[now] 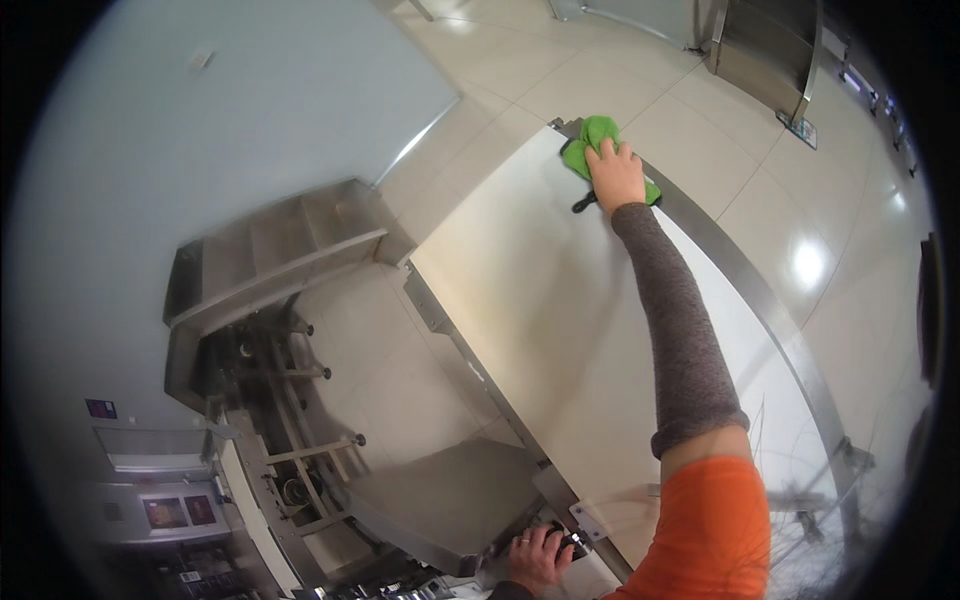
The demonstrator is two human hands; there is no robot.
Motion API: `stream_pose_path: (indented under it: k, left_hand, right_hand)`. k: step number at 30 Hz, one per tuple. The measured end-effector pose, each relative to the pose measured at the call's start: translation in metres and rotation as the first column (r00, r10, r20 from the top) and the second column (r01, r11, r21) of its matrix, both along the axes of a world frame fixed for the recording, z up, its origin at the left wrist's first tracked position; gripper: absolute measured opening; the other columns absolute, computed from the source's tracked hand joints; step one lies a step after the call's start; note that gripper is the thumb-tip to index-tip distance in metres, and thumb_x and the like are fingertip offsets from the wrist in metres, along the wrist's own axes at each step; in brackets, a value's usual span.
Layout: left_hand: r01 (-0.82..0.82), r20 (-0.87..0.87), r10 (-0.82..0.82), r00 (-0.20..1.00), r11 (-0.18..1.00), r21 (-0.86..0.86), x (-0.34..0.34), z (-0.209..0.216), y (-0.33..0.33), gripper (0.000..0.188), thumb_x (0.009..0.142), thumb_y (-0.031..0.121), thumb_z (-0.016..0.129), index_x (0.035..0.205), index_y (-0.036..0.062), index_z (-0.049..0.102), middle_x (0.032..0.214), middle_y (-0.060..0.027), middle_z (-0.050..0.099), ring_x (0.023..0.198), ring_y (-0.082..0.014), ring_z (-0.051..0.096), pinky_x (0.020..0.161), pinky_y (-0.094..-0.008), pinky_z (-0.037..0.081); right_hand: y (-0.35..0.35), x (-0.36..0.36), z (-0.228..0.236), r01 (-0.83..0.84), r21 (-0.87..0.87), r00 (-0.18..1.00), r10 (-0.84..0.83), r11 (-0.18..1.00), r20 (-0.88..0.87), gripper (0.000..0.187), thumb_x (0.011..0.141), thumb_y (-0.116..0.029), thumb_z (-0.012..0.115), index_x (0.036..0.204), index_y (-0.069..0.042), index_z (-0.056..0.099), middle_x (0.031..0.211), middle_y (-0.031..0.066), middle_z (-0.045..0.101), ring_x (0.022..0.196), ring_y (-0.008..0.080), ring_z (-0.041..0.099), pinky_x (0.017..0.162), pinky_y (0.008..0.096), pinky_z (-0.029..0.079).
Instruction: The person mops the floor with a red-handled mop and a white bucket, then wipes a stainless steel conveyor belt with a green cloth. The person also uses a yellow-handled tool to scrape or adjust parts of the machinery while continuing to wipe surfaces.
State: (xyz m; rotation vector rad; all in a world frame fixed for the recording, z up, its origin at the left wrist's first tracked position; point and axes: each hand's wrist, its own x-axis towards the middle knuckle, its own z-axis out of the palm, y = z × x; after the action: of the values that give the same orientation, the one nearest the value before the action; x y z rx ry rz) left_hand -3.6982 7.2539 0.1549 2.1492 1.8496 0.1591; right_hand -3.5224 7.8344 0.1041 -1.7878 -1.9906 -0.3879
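Observation:
At the far end of a white conveyor belt (pixel 540 290), my right hand (pixel 616 178) presses down on a green cloth (pixel 600 130), its fingers bent over it. The cloth is bunched beyond my fingertips and also shows beside my wrist. A short black handle (pixel 584 204) pokes out next to my wrist; what it belongs to is hidden. Down at the near left edge of the belt frame, my left hand (pixel 540 558) has its fingers curled over a dark part by the metal bracket (pixel 588 522). That part is mostly covered.
A metal rail (pixel 740 270) borders the belt on the right. To the left are a stainless chute (pixel 280 235), a grey metal panel (pixel 450 495) and machine framework (pixel 300 450) with black knobs. Another metal stand (pixel 765 55) is on the tiled floor (pixel 680 110) at the far right.

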Motion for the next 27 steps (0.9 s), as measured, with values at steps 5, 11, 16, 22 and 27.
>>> stream_pose_path:
  k: [5,11,16,22,27]
  left_hand:
    - [0.021,-0.003,-0.021,1.000,1.000,0.024,-0.004,-0.004,0.003,0.026,0.082,0.040,0.062,0.089,0.0144,0.061,0.095,-0.0047,0.058,0.083,-0.0264,0.058,0.065,-0.0423,0.045]
    - [0.016,-0.020,-0.015,1.000,0.996,0.089,-0.004,-0.007,-0.004,0.027,0.083,0.040,0.061,0.087,0.0132,0.060,0.093,-0.0056,0.058,0.082,-0.0267,0.058,0.065,-0.0426,0.045]
    - [-0.021,-0.018,0.024,1.000,0.989,0.147,-0.002,-0.008,-0.007,0.028,0.083,0.040,0.059,0.086,0.0124,0.060,0.093,-0.0070,0.057,0.082,-0.0272,0.058,0.066,-0.0430,0.045]
    - [0.021,-0.031,-0.016,0.999,0.985,0.173,-0.001,-0.003,-0.001,0.026,0.082,0.039,0.062,0.084,0.0125,0.060,0.092,-0.0073,0.057,0.082,-0.0281,0.058,0.066,-0.0444,0.046]
    - [-0.006,0.015,0.004,1.000,0.991,0.134,-0.003,-0.007,-0.005,0.026,0.081,0.038,0.063,0.084,0.0132,0.060,0.093,-0.0058,0.057,0.082,-0.0275,0.058,0.066,-0.0436,0.046]
  right_hand:
    - [-0.061,0.030,0.006,-0.118,-0.109,0.993,0.117,0.987,-0.020,0.032,0.078,-0.015,0.062,0.110,-0.016,0.059,0.106,0.0086,0.054,0.097,0.0317,0.055,0.073,0.0435,0.050]
    - [-0.188,0.058,-0.012,-0.547,-0.379,0.820,0.386,0.747,-0.421,0.048,0.086,-0.020,0.059,0.131,-0.009,0.047,0.126,0.0142,0.048,0.114,0.0316,0.049,0.092,0.0418,0.044]
    - [-0.318,0.035,0.032,-0.889,-0.342,0.403,0.875,0.305,-0.267,0.044,0.091,-0.030,0.052,0.131,-0.012,0.052,0.128,0.0125,0.049,0.110,0.0269,0.049,0.087,0.0433,0.045]
    - [-0.314,-0.025,0.048,-0.907,-0.320,0.271,0.961,0.273,0.054,0.047,0.079,-0.024,0.060,0.125,-0.030,0.057,0.129,0.0083,0.047,0.108,0.0263,0.049,0.076,0.0376,0.046]
    - [-0.225,-0.086,0.025,-0.702,-0.289,0.655,0.749,0.651,0.094,0.042,0.086,-0.021,0.057,0.127,-0.029,0.055,0.131,0.0080,0.049,0.107,0.0275,0.052,0.077,0.0371,0.047]
